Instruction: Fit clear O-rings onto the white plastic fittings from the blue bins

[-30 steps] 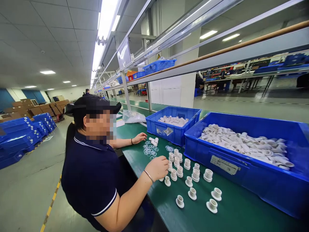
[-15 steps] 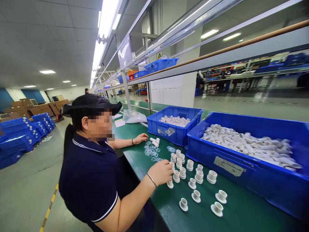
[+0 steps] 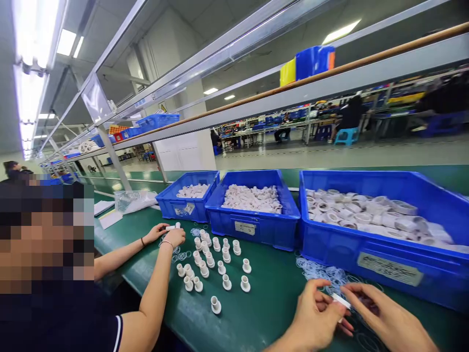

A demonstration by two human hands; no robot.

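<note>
Left hand (image 3: 317, 313) and right hand (image 3: 384, 318) pinch a small white fitting (image 3: 341, 301) together above clear rings (image 3: 326, 271) on the green table (image 3: 264, 298), near a blue bin (image 3: 381, 244).

One head-worn camera looks forward and down along the green bench (image 3: 256, 313), close above both hands, bins just beyond the fingers (image 3: 322, 298).

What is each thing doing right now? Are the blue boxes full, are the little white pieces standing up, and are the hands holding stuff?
Left hand: pinching a small white fitting.
Right hand: fingers on the same fitting.
Clear rings: lying loose on the green bench.
White fittings on the bench: standing upright, apart.
Three blue bins: open, holding white parts.
Co-worker's hands: together, on a white piece.
</note>
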